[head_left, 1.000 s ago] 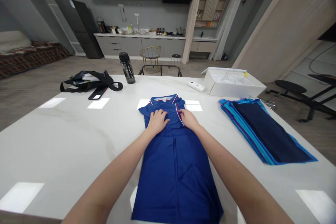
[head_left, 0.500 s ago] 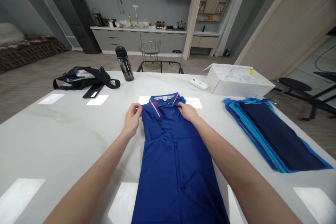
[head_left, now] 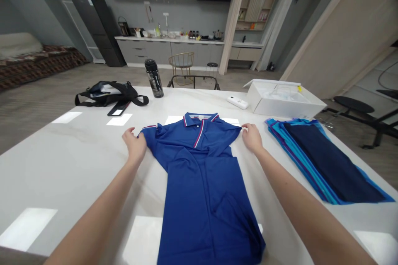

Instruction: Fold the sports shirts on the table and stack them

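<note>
A blue polo shirt [head_left: 202, 190] lies front up on the white table, collar away from me, with red and white stripes on its collar and placket. Its sleeves are spread outward, and its lower body has folds and a bunched part at the right. At the left sleeve's outer edge, my left hand [head_left: 136, 145] is closed on the fabric, one finger raised; the grip is partly hidden. The right sleeve is drawn out to a point, its tip pinched between the fingers of my right hand [head_left: 253, 137].
Folded blue and purple garments [head_left: 329, 161] lie in a pile at the right, before an open white box [head_left: 280, 103]. A white device [head_left: 237, 102], a dark bottle [head_left: 154, 78], a black bag [head_left: 108, 94] and a phone [head_left: 118, 108] sit toward the table's [head_left: 77, 157] far side.
Both hands have moved outward from beside the collar, left hand leftward and right hand rightward. The shirt's sleeves and shoulders have opened out from their folded-in position.
</note>
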Available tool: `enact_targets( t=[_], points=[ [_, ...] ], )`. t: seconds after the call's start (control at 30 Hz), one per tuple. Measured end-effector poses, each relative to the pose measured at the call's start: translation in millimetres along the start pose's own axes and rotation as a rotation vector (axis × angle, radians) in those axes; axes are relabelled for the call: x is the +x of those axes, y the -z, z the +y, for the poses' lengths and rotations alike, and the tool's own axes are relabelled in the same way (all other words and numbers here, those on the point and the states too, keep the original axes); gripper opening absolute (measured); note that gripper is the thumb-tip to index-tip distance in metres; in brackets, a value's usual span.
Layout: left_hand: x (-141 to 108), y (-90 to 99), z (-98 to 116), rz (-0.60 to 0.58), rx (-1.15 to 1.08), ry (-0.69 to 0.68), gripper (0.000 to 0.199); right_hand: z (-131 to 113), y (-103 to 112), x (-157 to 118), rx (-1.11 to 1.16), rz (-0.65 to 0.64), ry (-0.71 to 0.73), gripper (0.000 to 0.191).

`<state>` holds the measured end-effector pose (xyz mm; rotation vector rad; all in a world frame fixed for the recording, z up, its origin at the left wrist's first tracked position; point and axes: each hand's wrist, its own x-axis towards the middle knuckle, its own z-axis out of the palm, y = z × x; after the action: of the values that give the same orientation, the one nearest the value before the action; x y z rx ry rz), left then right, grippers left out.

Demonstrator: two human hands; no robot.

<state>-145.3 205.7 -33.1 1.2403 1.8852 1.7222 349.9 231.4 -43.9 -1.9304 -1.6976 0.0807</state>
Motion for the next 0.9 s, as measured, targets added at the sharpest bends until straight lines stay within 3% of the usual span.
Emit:
enact_targets(
  t=[0.07,0.13,0.17,0.27,0.37,0.53,0.7,0.9],
  points=[
    [-18,-16.9,21,-0.125,0.322,-0.370,0.031,-30,-3,-14,0.031,-0.026,0.186,0.028],
    [-39,-38.9,40,-0.482,0.542,-0.602,0.027,-64,-10,-26,0.017,-0.113,0.318,0.034],
    [-49,-51.4,47,-0.601,0.630,-0.648,0.028,-79,-15,-29,-0.017,-0.153,0.333,0.041],
    [-68,-89.0,55,-0.708,0.849,-0.583,0.041,-108,-31,-25,-0.119,-0.248,0.207,0.058],
    [-67,-117.9,48,-0.791,0.927,-0.450,0.054,-111,-44,-10,-0.195,-0.303,0.100,0.047],
    [-43,-143.1,25,-0.825,0.880,-0.437,0.055,-101,-58,13,-0.208,-0.314,0.165,0.028],
    [-23,-166.8,15,-0.810,0.853,-0.417,0.055,-100,-71,36,-0.218,-0.275,0.157,0.029],
    [10,-207.8,9,-0.779,0.842,-0.444,0.060,-102,-92,74,-0.253,-0.227,0.144,0.031]
  ],
)
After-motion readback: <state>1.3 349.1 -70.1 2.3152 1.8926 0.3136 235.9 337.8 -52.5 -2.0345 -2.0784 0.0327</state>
